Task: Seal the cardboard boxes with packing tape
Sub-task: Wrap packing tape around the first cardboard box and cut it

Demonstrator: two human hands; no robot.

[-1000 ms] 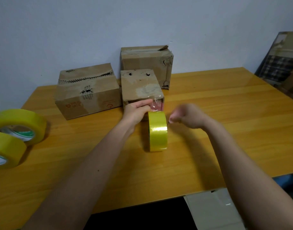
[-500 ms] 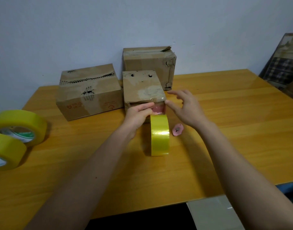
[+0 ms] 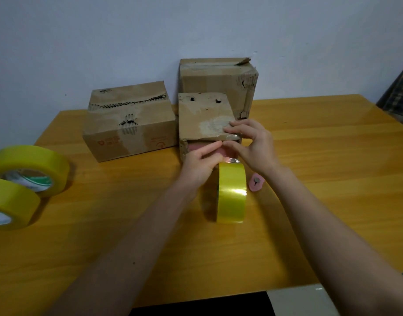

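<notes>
Where the wooden table (image 3: 332,201) ends nearest the camera, its front edge is cut off by the frame bottom, w/ a pale surface (image 3: 305,302) showing below at right, too cropped to identify. Both forearms reach fwd from there. A yellow tape roll (image 3: 232,192) stands on edge mid-table, just in front of the hands. A small pink cutter (image 3: 255,184) lies right beside it, partly hidden behind the right wrist.

At far left, 2 more tape rolls (image 3: 25,179) lie flat & overlapping; the nearer 1 is cut off by the frame edge.

Left hand (image 3: 201,164) has fingers curled, thumb & forefinger pinched at the tape strip over the open front of the small box (image 3: 204,117). Right hand (image 3: 253,144) curls over the box's front right corner, fingers on the top flap edge & thumb below, gripping flap and tape there. The clear strip itself is hard to make out; only a glint shows. Something pink sits inside the box, mostly hidden by the fingers.

Left of it sits a wider box (image 3: 129,124) w/ a torn, ragged top. Behind the small box a taller box (image 3: 218,75) stands against the wall (image 3: 150,30), its lower part hidden. At far right a dark patterned object (image 3: 401,96) is cut off, unclear.
</notes>
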